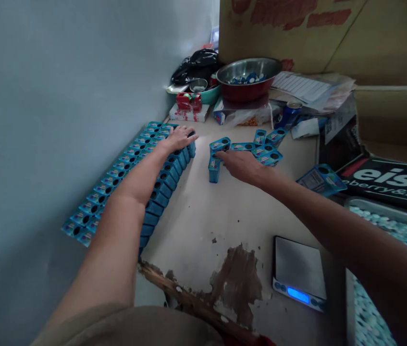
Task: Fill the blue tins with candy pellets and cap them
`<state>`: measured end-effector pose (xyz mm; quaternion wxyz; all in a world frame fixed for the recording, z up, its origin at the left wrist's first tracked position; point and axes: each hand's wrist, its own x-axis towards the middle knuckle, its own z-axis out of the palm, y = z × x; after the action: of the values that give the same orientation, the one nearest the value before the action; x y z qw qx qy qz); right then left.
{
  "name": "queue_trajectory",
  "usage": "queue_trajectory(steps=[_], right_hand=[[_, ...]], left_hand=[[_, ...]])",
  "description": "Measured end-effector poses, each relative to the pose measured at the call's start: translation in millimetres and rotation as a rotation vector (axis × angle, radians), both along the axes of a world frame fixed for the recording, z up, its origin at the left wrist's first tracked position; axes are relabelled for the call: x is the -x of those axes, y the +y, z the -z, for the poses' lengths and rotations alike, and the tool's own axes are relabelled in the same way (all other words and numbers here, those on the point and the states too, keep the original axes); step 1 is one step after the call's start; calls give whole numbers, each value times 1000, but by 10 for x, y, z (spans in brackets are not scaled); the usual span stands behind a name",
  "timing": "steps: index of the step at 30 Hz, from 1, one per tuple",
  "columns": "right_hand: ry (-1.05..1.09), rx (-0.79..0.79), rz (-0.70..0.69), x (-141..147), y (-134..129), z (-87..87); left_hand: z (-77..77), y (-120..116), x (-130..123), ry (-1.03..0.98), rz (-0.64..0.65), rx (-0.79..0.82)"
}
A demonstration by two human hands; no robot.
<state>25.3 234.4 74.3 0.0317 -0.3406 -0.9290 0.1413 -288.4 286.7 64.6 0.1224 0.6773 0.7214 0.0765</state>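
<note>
Rows of small blue boxes with dark round openings [160, 197] stand packed together along the wall on the left. My left hand [179, 138] rests on the far right end of these rows, its fingers spread. Right of it, my right hand [241, 165] has its fingertips closed at a small group of loose blue boxes [214, 170]; whether they grip one is hard to make out. Several more loose blue boxes [268, 156] lie just beyond the right hand, some tilted or on their sides.
A digital scale [299, 269] with a lit display sits near the front. At the back are a steel bowl [248, 89], a red tape dispenser [189, 102] and a black bag [199, 65]. Cardboard [314, 38] and a tray of small pale pieces [376, 307] are at right.
</note>
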Motion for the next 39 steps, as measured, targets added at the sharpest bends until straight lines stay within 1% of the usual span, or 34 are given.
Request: queue_trajectory(steps=[2, 3, 4, 6, 8, 10, 13, 15, 17, 19, 22, 24, 26, 27, 29, 31, 33, 35, 37, 39], right_hand=[[-6, 4, -1, 133, 54, -29], [-8, 8, 3, 144, 39, -54], [-12, 14, 10, 117, -2, -88], [-26, 28, 33, -48, -163, -177], [-66, 38, 89, -347, -417, -282], [-146, 26, 175, -740, -747, -378], [-315, 10, 297, -1369, -1315, -454], [-374, 26, 352, -1725, -1674, -438], [-364, 55, 406, -1983, -1962, -376], [-278, 76, 448, -2149, -2148, -297], [-87, 90, 518, -2360, -2253, -194], [41, 68, 593, -2599, -2257, -114], [119, 7, 627, -2962, -2261, 31], [115, -25, 605, -3174, -2278, 137], [16, -52, 476, -3591, -2355, 407], [-124, -21, 322, -3893, -2460, 701], [-194, 7, 232, -4016, -2528, 940], [-183, -12, 222, -3984, -2507, 1072], [-162, -50, 256, -3877, -2398, 1091], [-176, -73, 292, -3769, -2248, 1039]], left_hand=[[35, -64, -51, 7, -3, -3], [34, -90, -83, 6, -4, -4], [23, -117, -119, 1, -2, -5], [-18, -190, -210, -8, -5, -17], [-63, -320, -322, -13, -9, -32], [-90, -526, -446, 14, 27, -43], [-74, -939, -644, 96, 157, -77], [-31, -1230, -811, 131, 236, -77], [32, -1505, -1031, 138, 292, -42], [113, -1755, -1300, 130, 330, -4], [263, -2081, -1682, 91, 374, 14], [372, -2264, -1820, 39, 389, -21], [477, -2413, -1819, -15, 383, -82], [523, -2471, -1774, -37, 376, -107], [596, -2554, -1646, -76, 368, -125], [634, -2597, -1551, -116, 369, -102], [638, -2617, -1563, -147, 376, -77], [626, -2622, -1688, -159, 381, -78], [622, -2615, -1863, -164, 389, -98], [639, -2605, -1998, -172, 395, -128]])
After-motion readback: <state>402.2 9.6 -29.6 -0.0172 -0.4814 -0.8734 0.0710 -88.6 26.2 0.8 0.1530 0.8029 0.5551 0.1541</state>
